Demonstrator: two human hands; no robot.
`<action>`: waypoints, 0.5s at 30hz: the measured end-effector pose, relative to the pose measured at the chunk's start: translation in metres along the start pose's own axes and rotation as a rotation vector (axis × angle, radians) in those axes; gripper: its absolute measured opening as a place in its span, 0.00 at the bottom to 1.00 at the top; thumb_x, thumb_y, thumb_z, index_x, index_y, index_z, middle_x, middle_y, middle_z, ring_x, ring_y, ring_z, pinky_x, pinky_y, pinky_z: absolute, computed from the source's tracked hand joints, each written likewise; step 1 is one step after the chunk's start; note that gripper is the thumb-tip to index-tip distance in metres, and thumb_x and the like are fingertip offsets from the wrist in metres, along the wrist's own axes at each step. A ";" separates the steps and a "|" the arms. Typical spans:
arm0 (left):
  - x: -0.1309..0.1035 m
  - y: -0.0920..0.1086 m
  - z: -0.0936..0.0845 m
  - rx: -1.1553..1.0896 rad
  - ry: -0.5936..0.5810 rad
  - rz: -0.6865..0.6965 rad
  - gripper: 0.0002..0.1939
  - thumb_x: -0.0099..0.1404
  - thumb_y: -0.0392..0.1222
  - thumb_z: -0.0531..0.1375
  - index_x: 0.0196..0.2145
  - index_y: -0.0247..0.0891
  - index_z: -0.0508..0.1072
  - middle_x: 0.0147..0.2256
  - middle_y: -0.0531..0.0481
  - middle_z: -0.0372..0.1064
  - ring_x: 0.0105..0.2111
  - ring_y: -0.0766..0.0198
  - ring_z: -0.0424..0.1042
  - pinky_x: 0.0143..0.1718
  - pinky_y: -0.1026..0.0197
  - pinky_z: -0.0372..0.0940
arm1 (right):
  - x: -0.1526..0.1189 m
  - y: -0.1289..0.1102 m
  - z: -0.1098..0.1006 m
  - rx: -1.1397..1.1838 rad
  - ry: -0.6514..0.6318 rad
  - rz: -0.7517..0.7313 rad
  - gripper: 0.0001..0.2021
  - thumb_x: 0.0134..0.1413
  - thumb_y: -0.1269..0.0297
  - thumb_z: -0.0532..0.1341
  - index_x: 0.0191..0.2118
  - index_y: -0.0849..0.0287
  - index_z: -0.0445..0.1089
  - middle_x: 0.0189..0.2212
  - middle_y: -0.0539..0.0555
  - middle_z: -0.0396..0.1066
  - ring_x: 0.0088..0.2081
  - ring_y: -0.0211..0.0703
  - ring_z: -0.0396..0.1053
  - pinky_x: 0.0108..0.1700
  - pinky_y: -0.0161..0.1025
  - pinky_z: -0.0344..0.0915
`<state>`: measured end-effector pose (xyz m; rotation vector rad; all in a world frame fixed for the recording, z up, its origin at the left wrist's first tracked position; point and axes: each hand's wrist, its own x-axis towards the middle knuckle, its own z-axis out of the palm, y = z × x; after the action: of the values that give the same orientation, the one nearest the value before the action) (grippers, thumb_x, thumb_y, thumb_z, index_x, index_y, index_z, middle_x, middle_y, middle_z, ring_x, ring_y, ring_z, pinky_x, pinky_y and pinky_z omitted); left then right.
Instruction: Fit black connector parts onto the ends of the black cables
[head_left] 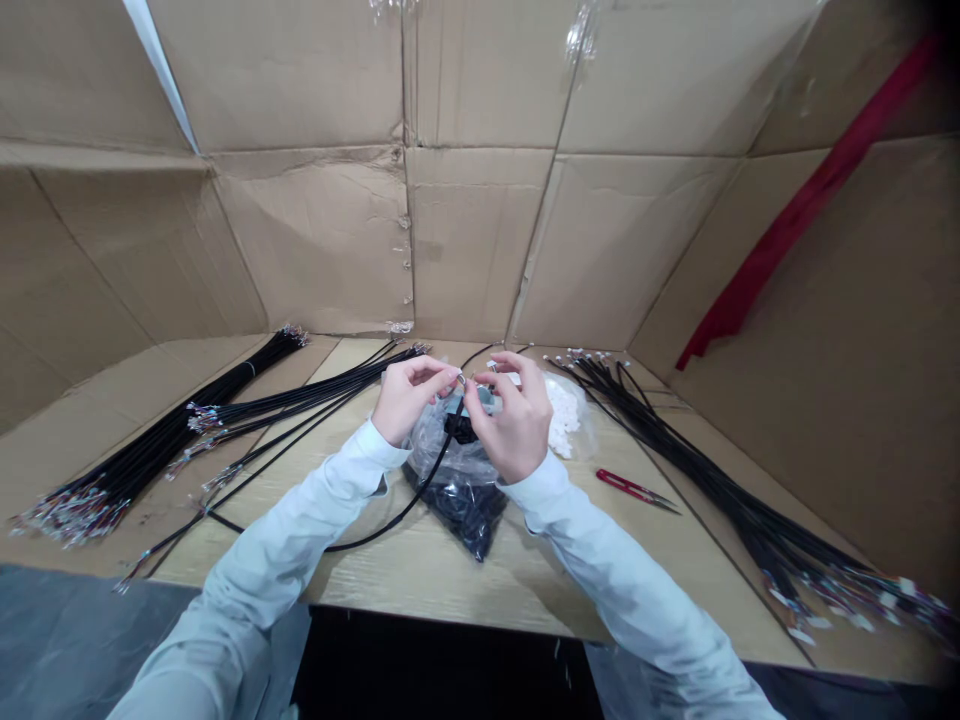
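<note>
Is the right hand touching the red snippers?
Apart. The head view shows a strip of bare table between the red snippers and the right hand.

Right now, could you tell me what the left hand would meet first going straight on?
The left hand would probably meet the fingers of the right hand first, though depth is unclear.

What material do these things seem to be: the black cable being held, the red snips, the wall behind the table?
Cable: probably rubber or soft plastic, dark and smooth, bending in an even curve.
Snips: grey blades look like metal; red handle, painted metal or plastic, unclear.
Wall: cardboard, matte brown with creases and folded seams.
</note>
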<state>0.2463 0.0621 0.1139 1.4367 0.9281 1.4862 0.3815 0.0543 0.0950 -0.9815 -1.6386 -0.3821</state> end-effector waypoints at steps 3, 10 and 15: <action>-0.001 0.000 0.001 0.030 -0.005 0.037 0.10 0.50 0.43 0.62 0.26 0.32 0.72 0.22 0.51 0.68 0.20 0.72 0.62 0.21 0.68 0.56 | 0.001 0.000 0.000 0.028 -0.022 0.041 0.07 0.49 0.64 0.57 0.28 0.61 0.70 0.41 0.56 0.65 0.41 0.39 0.63 0.44 0.40 0.65; -0.005 -0.005 0.005 0.238 0.022 0.147 0.12 0.53 0.46 0.60 0.27 0.33 0.73 0.26 0.49 0.70 0.25 0.69 0.66 0.28 0.65 0.61 | 0.006 0.000 -0.003 0.153 -0.159 0.287 0.08 0.46 0.63 0.58 0.26 0.60 0.73 0.41 0.55 0.67 0.40 0.41 0.65 0.40 0.40 0.67; -0.008 -0.006 0.006 0.383 0.032 0.271 0.11 0.56 0.46 0.58 0.28 0.34 0.72 0.27 0.49 0.71 0.26 0.68 0.67 0.30 0.65 0.61 | 0.010 0.003 -0.004 0.208 -0.234 0.382 0.08 0.43 0.62 0.60 0.25 0.60 0.74 0.44 0.54 0.67 0.41 0.42 0.65 0.41 0.41 0.67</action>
<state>0.2523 0.0564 0.1059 1.8810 1.1159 1.5872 0.3864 0.0572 0.1047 -1.1818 -1.6120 0.1634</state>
